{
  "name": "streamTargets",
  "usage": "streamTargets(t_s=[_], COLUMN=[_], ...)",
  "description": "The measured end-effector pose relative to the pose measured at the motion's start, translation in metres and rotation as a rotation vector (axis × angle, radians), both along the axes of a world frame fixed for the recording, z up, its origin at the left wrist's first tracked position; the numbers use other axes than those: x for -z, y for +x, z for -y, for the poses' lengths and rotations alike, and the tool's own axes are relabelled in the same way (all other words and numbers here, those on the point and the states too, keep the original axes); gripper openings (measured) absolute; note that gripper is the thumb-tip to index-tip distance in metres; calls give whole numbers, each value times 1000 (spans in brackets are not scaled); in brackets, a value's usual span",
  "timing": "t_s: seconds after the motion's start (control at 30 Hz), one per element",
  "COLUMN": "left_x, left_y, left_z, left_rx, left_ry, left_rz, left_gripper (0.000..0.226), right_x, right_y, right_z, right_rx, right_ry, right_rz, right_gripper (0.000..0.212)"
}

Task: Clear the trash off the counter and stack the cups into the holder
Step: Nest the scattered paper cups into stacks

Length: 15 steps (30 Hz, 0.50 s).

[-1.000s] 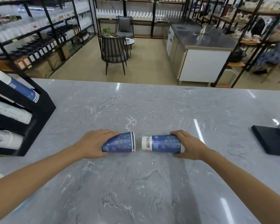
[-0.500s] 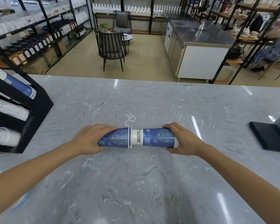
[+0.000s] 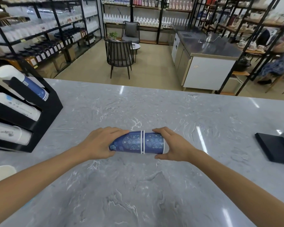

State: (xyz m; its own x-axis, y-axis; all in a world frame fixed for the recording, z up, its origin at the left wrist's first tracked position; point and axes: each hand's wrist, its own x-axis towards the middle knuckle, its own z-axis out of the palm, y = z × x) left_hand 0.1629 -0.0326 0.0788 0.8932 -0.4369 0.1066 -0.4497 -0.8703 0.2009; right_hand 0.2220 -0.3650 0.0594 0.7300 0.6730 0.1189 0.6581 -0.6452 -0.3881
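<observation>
Gripping nested cups [image 3: 138,143] mid-counter [image 3: 154,194], both hands.

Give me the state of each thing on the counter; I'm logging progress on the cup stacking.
Blue cups: two nested, lying sideways, held.
Left hand: gripping the narrow end.
Right hand: gripping the wide end.
Cup holder: three slots, each loaded with cups.
White cup: alone by the near left edge.
Black pad: flat at the right.

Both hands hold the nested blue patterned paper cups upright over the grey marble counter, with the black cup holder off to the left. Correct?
Not quite: the nested blue patterned paper cups lie sideways, not upright, per the head view. The rest holds.
</observation>
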Motion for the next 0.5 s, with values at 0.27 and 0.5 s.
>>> streamTargets(t_s=[0.27, 0.5], left_x=[-7, -9], left_y=[-8, -16], left_z=[13, 9], left_rx=[36, 43], left_ry=[10, -22], left_rz=[66, 112], left_gripper=[81, 80], right_x=[-12, -12], right_y=[-13, -20], right_z=[-32, -42], right_rx=[-54, -93], right_ry=[32, 58], right_rz=[6, 16], right_gripper=[109, 111])
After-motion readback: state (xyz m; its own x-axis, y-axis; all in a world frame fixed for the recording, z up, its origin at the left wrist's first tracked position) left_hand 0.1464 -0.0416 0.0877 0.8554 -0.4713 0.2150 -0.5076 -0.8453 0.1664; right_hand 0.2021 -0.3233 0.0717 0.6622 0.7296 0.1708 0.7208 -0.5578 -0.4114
